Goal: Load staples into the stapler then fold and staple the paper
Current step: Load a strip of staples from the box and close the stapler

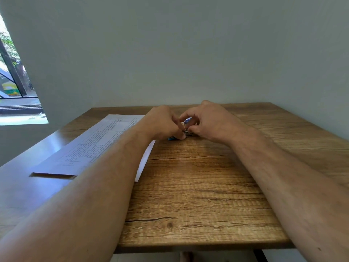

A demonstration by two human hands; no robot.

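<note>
While both forearms reach out over the wood, the scene reads thus:

Bench: a wood-grain bench [198, 186] fills the lower half of the view, its far edge against a plain grey-green wall [188, 50].

Stapler: a small blue-and-metal stapler [186, 132] lies on the bench towards 12 o'clock, between the two hands; only slivers of it show, a blue end at the bottom left by the left thumb, a blue part higher up between the fingers, and a bright metal strip in the middle. Whether it is opened cannot be told.

Left hand: the left hand [164, 123] is curled, fingers drawn together, thumb tip pressed down on the stapler's near blue end.

Right hand: the right hand [209, 123] is curled as well, thumb and forefinger closed in a pinch on the metal part of the stapler; what exactly lies between the fingertips is too small to tell.

Staples: none can be made out apart from the metal strip.

Paper: a white sheet of paper [98, 144] lies flat and unfolded on the bench at about 10 o'clock from the middle, partly under the left forearm, just beside the stapler.

Writing: the paper bears a printed table with ruled rows and columns of small text, too blurred to read; no brand or label is legible on the stapler.

Window: a window [13, 76] at 9 o'clock shows greenery outdoors.
</note>
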